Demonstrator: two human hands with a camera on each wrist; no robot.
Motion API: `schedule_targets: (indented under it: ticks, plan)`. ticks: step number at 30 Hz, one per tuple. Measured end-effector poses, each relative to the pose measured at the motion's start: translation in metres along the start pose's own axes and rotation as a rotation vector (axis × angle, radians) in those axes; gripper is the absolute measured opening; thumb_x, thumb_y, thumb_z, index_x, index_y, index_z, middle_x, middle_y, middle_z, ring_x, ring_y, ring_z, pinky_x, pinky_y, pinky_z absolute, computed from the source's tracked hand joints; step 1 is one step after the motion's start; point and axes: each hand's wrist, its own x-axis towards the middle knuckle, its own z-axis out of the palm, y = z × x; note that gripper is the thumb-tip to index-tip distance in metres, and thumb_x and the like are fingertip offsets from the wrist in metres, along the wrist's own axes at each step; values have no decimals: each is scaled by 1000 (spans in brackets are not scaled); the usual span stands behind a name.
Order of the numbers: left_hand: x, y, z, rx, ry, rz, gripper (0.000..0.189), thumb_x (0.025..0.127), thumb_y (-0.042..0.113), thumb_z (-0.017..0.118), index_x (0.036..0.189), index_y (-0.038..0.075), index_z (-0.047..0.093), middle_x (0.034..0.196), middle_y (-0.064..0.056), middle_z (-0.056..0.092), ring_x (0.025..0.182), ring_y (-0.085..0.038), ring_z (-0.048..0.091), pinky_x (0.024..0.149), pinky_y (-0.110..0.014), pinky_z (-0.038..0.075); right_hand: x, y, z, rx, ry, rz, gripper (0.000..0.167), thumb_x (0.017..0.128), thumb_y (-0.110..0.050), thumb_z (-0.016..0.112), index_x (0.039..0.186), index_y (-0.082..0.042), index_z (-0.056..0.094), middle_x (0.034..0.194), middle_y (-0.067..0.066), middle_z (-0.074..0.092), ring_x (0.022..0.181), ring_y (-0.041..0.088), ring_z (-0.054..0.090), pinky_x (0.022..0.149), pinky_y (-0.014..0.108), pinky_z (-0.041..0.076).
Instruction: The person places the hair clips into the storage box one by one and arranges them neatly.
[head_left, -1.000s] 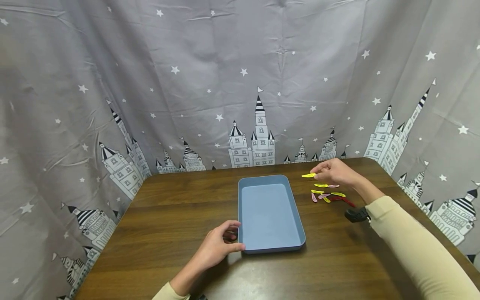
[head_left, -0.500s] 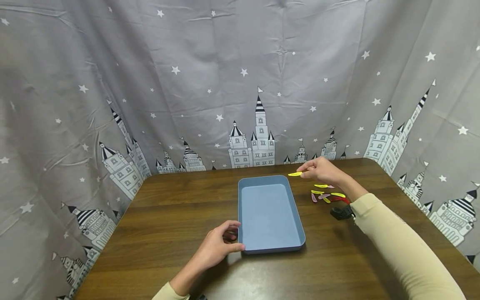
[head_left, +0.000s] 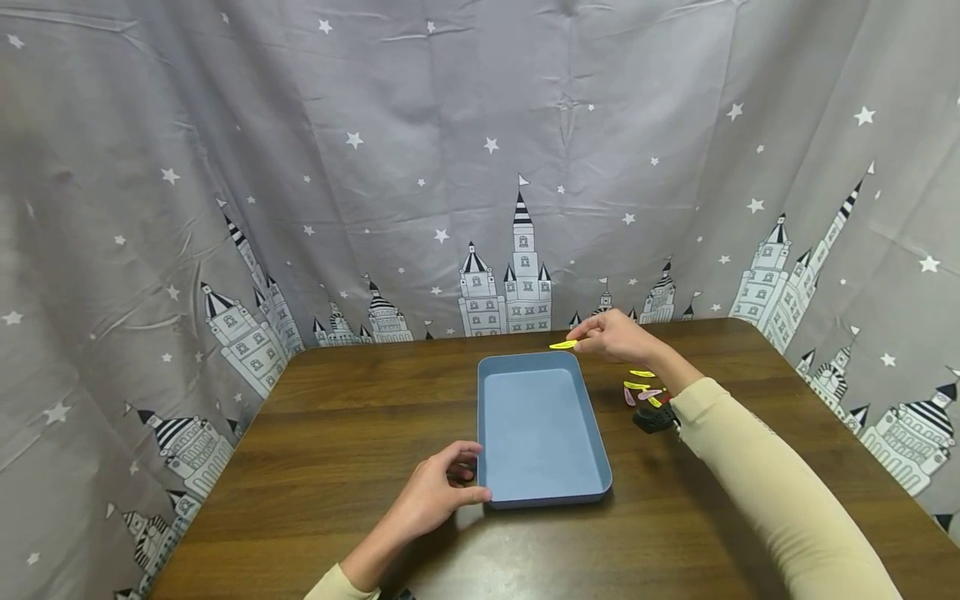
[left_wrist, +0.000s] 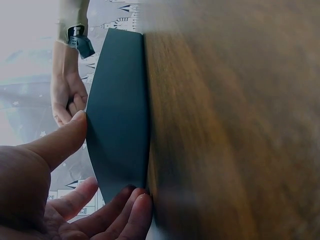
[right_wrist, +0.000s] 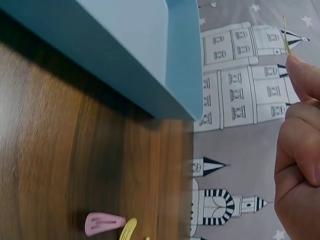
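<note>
My right hand (head_left: 611, 335) pinches a yellow snap hair clip (head_left: 562, 344) between thumb and fingertips, above the far right corner of a blue rectangular tray (head_left: 606, 454). In the right wrist view the clip (right_wrist: 286, 35) is seen edge-on. At the tray's near left corner, my left hand (head_left: 435, 492) holds the side, its thumb at the rim and its fingers bent along the outer wall (left_wrist: 120, 110). Right of the tray lie several more hair clips, among them a yellow clip (head_left: 636, 385) and a pink clip (right_wrist: 104, 223). My right forearm hides part of that group.
All this stands on a brown wooden table (head_left: 360, 433). A grey curtain (head_left: 390, 108) with stars and castles hangs behind its far edge. A black wrist device (head_left: 654, 418) sits below my right sleeve.
My right hand has moved left with the yellow hair clip, from over the clip group to the tray's far right corner. My left hand and the tray have stayed put.
</note>
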Motion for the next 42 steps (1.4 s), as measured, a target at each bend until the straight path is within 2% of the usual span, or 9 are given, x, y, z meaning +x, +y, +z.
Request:
schedule_targets:
  ticks: [14, 23, 33, 42]
  plan:
    - [1, 4, 3, 10, 0, 17, 59, 78, 33, 87, 128, 14, 63, 117, -7, 70, 101, -22, 67, 83, -40, 52, 20, -3, 22, -53, 15, -4, 22, 91, -16, 74, 111, -7, 76, 52, -8, 34, 41, 8, 24, 43, 25, 24]
    - [1, 3, 7, 11, 6, 16, 58, 78, 33, 87, 127, 14, 63, 116, -6, 70, 99, -22, 67, 83, -42, 53, 31, 3, 37, -16, 14, 28, 21, 90, -12, 74, 110, -6, 76, 53, -9, 35, 42, 7, 26, 42, 24, 25]
    - [0, 5, 7, 15, 15, 15, 58, 77, 33, 88, 126, 14, 63, 116, -6, 70, 99, -21, 67, 83, -41, 52, 41, 3, 53, 15, 0, 6, 21, 90, -9, 74, 110, -3, 75, 52, -9, 33, 41, 7, 25, 43, 24, 24]
    - [-1, 7, 6, 18, 10, 5, 58, 77, 34, 88, 126, 15, 63, 118, -7, 70, 100, -21, 67, 83, -41, 52, 47, -1, 67, 28, 19, 49, 20, 91, -10, 72, 110, -4, 75, 51, -8, 34, 41, 8, 26, 43, 25, 23]
